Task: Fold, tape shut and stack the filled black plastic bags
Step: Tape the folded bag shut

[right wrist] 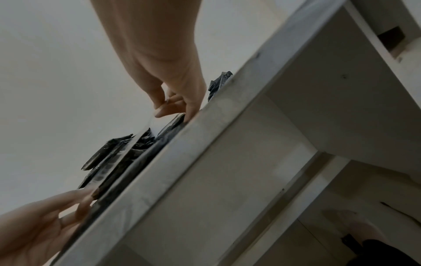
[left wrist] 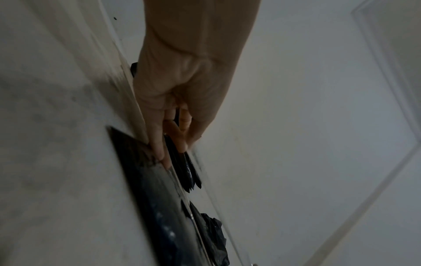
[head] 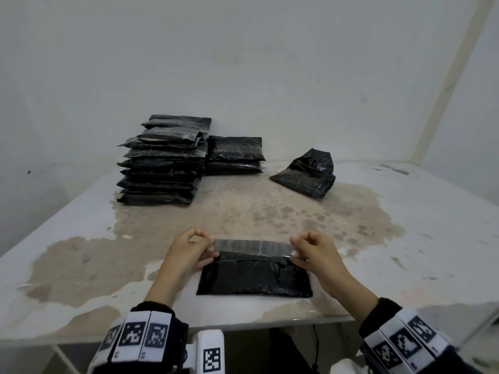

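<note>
Clear tape strip (head: 253,246) is pinched at both ends — left hand (head: 189,252), right hand (head: 314,252) — stretched left-right just above the folded black bag (head: 253,279) on the tabletop (head: 405,265), its flap seam directly beneath, approx. parallel.

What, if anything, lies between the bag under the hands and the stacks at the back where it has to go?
Nothing visible. The folded bag lies at the near edge, with the left hand and right hand stretching the tape strip over it. The tabletop between it and the tall stack and short stack is bare; the loose bag sits off right.
</note>
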